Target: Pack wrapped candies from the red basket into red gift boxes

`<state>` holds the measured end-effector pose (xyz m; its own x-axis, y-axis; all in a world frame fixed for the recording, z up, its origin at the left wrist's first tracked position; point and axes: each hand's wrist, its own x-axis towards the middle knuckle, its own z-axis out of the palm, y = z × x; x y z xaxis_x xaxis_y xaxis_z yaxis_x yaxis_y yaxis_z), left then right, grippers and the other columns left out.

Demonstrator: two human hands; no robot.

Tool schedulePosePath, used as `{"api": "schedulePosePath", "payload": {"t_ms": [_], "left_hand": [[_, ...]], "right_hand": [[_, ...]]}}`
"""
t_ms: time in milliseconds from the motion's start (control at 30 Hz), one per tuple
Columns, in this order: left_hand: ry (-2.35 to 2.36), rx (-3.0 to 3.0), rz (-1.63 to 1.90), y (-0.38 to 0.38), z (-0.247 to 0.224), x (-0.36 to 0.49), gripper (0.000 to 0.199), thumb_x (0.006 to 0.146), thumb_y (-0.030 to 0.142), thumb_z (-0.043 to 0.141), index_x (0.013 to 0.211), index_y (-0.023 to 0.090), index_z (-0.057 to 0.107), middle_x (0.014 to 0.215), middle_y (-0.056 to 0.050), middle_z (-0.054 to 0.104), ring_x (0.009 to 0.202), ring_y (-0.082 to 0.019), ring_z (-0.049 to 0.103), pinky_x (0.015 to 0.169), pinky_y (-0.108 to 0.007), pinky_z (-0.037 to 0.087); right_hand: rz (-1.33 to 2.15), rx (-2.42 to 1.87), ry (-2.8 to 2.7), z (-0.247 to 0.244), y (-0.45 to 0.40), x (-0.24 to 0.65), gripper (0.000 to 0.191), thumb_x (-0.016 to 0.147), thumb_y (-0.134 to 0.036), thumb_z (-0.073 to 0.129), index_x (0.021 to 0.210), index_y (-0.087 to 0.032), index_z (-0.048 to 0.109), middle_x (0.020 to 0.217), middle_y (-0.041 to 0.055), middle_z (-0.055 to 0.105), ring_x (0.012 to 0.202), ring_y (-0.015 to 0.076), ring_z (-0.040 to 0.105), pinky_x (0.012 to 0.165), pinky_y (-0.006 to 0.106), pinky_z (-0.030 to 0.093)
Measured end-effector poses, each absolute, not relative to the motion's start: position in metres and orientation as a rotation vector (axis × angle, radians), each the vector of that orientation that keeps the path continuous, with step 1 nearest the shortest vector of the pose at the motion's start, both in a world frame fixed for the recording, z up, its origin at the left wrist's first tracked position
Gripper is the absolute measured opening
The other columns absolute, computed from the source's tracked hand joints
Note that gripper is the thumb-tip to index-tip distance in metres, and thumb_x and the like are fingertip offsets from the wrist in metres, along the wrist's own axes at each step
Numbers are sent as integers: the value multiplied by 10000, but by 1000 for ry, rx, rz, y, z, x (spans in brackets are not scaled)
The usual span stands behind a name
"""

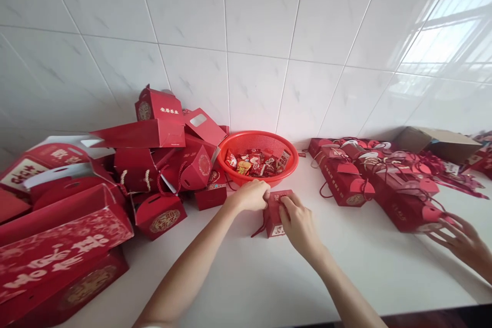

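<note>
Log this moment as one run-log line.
left hand: at small red box | right hand: on same box | red basket: behind, holding wrapped packets

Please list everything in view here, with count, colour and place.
Small box: one, red, on the counter between the hands
Basket: one, orange-red, against the wall
Small packets: several, mostly red, in the basket
Piled boxes: many, red, left
Lined-up boxes: several, red, right
Open carton: one, brown, far right
Counter: one, white, beneath
Wall tiles: many, pale, behind
Another person's hand: one, right edge, by the lined-up boxes
Left hand, right hand: one each, at the small box
</note>
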<state>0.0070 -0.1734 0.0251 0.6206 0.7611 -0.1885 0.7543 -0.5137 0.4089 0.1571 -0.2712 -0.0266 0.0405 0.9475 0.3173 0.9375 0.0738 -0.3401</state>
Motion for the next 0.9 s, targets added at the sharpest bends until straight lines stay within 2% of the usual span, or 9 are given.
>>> {"api": "schedulePosePath", "payload": {"t_ms": [100,200,367,533,700,800,900], "left_hand": [[1173,2355,170,-169,15,11,180,637,58,602,693,210,524,771,-6,667,817,-209,635,651,-271,406],[1132,2215,282,-166,10,14,157,684,62,550,679,209,495,691,12,626,750,-195,644,649,-268,422],[1018,1814,284,-164,12,12,135,722,81,462,738,215,467,621,44,593,655,-180,674,630,-258,467],[1140,2190,72,-168,12,10,135,638,104,599,637,198,502,650,25,608,676,-176,578,585,-260,365],[1139,2093,308,-168,2,20,187,605,87,569,582,200,422,583,63,477,610,-132,482,563,-251,324],[986,1809,418,-168,11,19,166,640,157,602,623,202,443,583,62,502,616,-145,562,608,-252,409],[740,1431,464,-171,30,13,223,687,260,697,754,199,493,691,21,634,719,-188,682,742,-311,516]], "right_hand": [[-34,-1883,-1879,-28,-268,160,225,982,-164,457,940,-199,675,1084,58,705,592,125,613,530,255,335],[-41,-1891,-1863,-27,-267,164,222,981,-154,468,932,-208,678,1082,47,711,608,125,627,537,248,343],[-19,-1912,-1852,-25,-267,167,208,971,-148,484,927,-216,675,1060,42,712,649,133,646,553,247,340],[20,-1899,-1813,-25,-265,167,216,967,-138,469,901,-212,661,1035,43,706,675,137,649,568,254,328],[79,-1890,-1737,-22,-263,173,211,955,-149,478,853,-206,654,1023,47,694,639,128,615,577,258,327],[149,-1874,-1699,-20,-263,177,191,931,-143,498,853,-215,657,1018,42,690,654,129,606,575,250,322],[246,-1825,-1653,-18,-261,180,166,882,-133,520,824,-218,650,964,36,679,661,134,591,571,242,325]]}}
